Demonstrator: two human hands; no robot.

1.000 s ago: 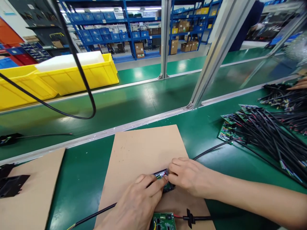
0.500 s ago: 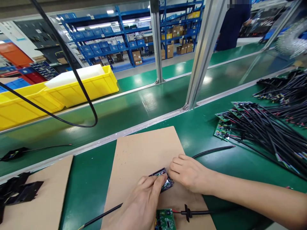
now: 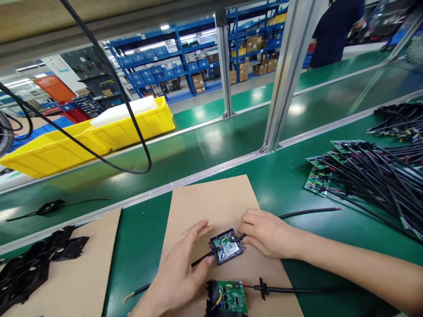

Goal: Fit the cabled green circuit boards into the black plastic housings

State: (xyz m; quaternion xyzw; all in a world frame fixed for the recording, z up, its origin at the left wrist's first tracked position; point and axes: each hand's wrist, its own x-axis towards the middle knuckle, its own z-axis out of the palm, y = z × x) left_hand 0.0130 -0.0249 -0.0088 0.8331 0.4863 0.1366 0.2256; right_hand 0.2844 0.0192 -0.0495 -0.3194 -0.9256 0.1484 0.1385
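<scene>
Black housing lies open-topped between two bare hands

It rests on the cardboard sheet, nearer that sheet's right edge than its left, with a small circuit board inside and a cable leaving at each of two opposite sides. The sheet probably serves to spare the parts from scuffs against the green worktop.

The right hand has thumb and fingertips closed together on the right-hand cable, close beside the housing; a pinch so near the wall seems suited to steering the cable where it meets the plastic. Its far end reaches past the sheet's right edge.

The left hand is loose, fingers spread and thumb apart, over the left-hand cable (whose bare wire tips show beyond the sheet's left edge). Whether the thumb touches that cable is hard to tell, as the hand covers part of it.

Toward the sheet's near edge sits a green circuit board against a black part, its lead crossing the right edge, likely placed there for easy reach.

Cabled boards heap toward the worktop's right end, while black plastic parts lie on a second sheet at left, an arrangement that seemingly avoids mixing the two.
</scene>
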